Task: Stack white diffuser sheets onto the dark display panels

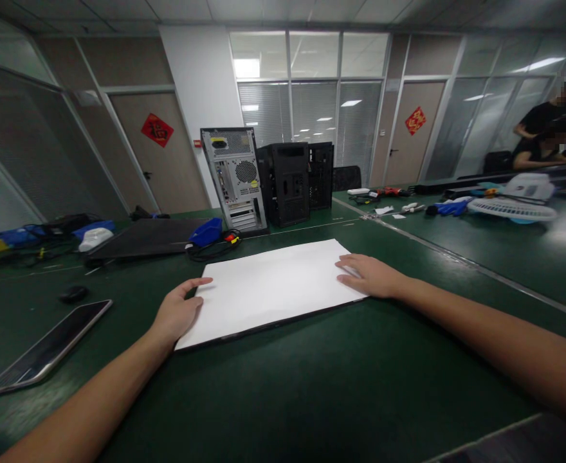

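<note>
A flat white panel point(268, 289) with a thin dark edge lies on the green table point(312, 386) in front of me. My left hand point(179, 312) rests at its left edge, thumb on top and fingers curled against the side. On the right end lies my right hand point(367, 275), fingers stretched flat over the corner. Neither hand has lifted the panel off the table.
A phone point(46, 347) lies face up at the left, a small black object point(73, 294) behind it. Three computer towers point(237, 177) stand at the back, with a dark flat panel point(148, 238), a blue item point(206, 231) and cables. Two people point(553, 138) sit far right.
</note>
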The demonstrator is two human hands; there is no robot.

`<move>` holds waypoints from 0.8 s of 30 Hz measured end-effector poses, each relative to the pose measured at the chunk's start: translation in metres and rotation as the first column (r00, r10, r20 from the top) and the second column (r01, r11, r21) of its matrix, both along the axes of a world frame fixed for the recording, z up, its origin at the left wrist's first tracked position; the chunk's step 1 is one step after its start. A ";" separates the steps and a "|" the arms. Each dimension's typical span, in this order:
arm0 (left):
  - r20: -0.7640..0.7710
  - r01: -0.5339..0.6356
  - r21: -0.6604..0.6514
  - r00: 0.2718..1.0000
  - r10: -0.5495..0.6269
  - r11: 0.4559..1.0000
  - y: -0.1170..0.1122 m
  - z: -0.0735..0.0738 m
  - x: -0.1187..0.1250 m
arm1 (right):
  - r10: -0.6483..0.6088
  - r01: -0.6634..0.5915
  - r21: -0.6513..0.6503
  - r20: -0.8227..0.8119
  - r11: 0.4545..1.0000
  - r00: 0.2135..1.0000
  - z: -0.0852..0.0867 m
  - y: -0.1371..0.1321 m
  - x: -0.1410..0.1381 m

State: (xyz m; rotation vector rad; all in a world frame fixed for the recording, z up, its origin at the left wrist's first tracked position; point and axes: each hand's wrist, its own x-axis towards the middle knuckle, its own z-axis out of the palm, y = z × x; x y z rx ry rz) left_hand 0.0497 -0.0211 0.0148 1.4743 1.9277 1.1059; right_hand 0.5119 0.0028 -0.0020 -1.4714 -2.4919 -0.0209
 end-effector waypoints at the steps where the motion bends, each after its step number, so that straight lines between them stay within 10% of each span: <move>1: 0.005 0.003 -0.005 1.000 -0.003 1.000 0.000 -0.001 0.000 | -0.003 0.003 0.002 0.004 1.000 1.000 0.000 0.000 -0.001; 24: -0.023 0.006 0.010 1.000 -0.006 1.000 0.002 -0.002 -0.003 | 0.019 -0.023 -0.046 -0.086 0.999 0.996 -0.001 0.005 0.004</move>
